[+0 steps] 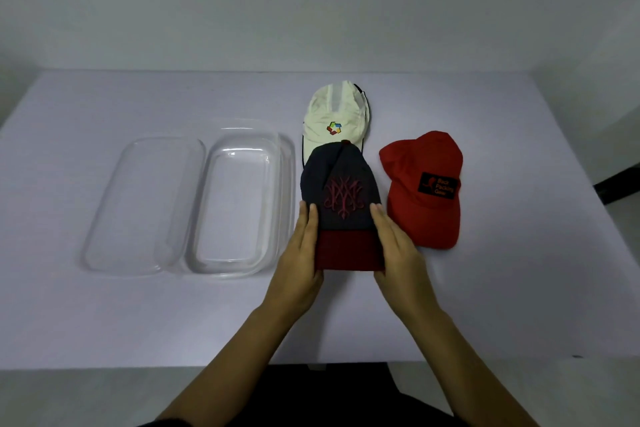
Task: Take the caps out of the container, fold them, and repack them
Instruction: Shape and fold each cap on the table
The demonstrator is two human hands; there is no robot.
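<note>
At centre frame on the tabletop (485, 288), the left hand (301, 253) and right hand (394, 246) press straight, uncurled fingers (313, 218) against the dark cap (341, 204), which, so loosely held, may spring open or drag the overlapped white cap (332, 114).

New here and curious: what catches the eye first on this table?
Three caps lie right of centre: a dark cap with a maroon brim between the left hand and the right hand, a cream cap behind it, a red cap to its right. Left of them lie a clear container, nothing in it, and its lid.
</note>
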